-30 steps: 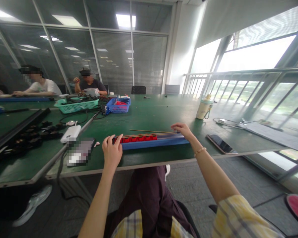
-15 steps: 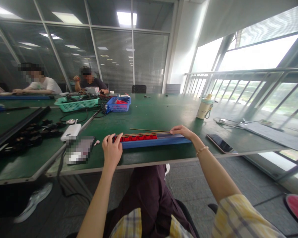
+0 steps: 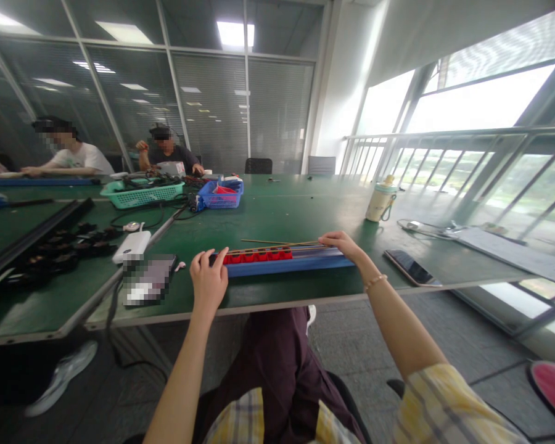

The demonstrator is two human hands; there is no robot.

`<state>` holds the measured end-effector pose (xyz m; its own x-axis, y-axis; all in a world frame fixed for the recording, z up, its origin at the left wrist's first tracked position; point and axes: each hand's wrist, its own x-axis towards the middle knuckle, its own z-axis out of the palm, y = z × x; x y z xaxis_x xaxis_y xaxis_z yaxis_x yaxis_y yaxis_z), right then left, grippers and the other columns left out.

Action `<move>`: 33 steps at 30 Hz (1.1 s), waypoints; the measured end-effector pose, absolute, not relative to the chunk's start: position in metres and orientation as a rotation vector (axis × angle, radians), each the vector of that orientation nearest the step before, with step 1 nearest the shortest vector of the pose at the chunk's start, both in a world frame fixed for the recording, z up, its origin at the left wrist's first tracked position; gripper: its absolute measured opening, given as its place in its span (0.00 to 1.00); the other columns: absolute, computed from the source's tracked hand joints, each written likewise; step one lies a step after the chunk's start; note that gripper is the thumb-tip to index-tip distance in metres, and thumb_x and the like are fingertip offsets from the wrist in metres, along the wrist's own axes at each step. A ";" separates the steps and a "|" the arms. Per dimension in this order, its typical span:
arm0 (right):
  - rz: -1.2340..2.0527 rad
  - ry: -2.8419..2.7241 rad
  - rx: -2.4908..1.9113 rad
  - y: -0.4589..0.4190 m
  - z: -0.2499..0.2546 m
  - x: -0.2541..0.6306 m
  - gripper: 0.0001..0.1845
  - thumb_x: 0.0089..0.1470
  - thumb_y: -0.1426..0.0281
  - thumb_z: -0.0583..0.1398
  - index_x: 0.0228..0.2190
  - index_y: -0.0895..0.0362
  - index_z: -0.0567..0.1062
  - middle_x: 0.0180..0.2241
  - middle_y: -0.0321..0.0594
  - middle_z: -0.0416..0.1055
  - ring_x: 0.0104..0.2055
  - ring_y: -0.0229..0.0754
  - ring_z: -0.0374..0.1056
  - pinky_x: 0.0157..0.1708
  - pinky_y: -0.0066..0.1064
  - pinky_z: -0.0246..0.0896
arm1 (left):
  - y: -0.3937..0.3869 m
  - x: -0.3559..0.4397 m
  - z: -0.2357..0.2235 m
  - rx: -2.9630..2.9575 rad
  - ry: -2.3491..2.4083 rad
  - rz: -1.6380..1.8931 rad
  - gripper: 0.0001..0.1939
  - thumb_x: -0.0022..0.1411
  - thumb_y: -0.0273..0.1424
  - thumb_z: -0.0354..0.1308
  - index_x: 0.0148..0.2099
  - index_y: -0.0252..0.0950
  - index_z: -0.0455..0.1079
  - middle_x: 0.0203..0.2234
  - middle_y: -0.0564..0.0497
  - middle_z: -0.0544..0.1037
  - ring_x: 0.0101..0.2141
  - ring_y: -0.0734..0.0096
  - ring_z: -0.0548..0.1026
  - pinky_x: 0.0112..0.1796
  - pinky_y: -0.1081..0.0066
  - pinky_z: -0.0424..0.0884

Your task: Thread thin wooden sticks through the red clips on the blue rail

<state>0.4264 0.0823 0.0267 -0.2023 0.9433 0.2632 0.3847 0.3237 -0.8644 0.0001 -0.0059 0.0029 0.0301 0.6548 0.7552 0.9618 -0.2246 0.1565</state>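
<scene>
A long blue channel [image 3: 287, 266] lies along the near edge of the table with a row of red pieces [image 3: 259, 255] in its left part. Around its dark left end are the fingers of my left hand [image 3: 209, 277], which grips it. My right hand [image 3: 343, 245] is closed in a pinch near the right end, on a thin brass-coloured rod [image 3: 300, 248] that runs lengthwise above the red pieces. Its fingertips partly hide the rod's end. Just behind the channel, a second thin rod [image 3: 263, 241] lies on the table.
A phone [image 3: 409, 267] is to the right, with a bottle [image 3: 380, 202] behind it. On the left are a power bank [image 3: 132, 247], another phone [image 3: 152, 280] and black parts [image 3: 50, 246]. Green [image 3: 143, 196] and blue baskets [image 3: 222, 198] stand farther back. Two people [image 3: 166, 151] sit across.
My right hand has shifted very slightly to the right along the channel. My left hand stays at the left end. Across the table, a person's hand has moved a little.
</scene>
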 end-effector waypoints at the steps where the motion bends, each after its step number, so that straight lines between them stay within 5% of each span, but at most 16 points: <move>1: 0.836 -1.745 -1.183 0.083 0.025 0.427 0.25 0.45 0.48 0.66 0.25 0.59 0.80 0.21 0.35 0.68 0.28 0.37 0.60 0.33 0.32 0.53 | -0.006 0.000 0.003 -1.916 -1.639 -1.039 0.23 0.65 0.27 0.48 0.60 0.44 0.70 0.54 0.41 0.69 0.57 0.50 0.60 0.58 0.48 0.60; 17: 0.654 -1.534 -1.214 0.100 0.008 0.436 0.34 0.43 0.36 0.59 0.24 0.57 0.74 0.21 0.37 0.64 0.27 0.38 0.59 0.31 0.33 0.58 | -0.007 0.001 0.004 -1.922 -1.640 -1.038 0.24 0.65 0.28 0.47 0.61 0.43 0.70 0.54 0.40 0.69 0.56 0.51 0.60 0.58 0.49 0.60; 33: 0.481 -1.425 -1.277 0.106 0.001 0.440 0.35 0.45 0.35 0.55 0.24 0.56 0.72 0.20 0.37 0.62 0.26 0.39 0.56 0.29 0.32 0.53 | -0.005 0.001 0.004 -1.930 -1.646 -1.052 0.23 0.65 0.28 0.48 0.60 0.43 0.70 0.54 0.41 0.69 0.57 0.50 0.59 0.58 0.49 0.60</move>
<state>0.4401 0.1060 0.0007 0.1916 0.8747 0.4452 0.4261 0.3344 -0.8406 0.0006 -0.0055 0.0037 0.0269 0.6622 0.7488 0.9576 -0.2320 0.1708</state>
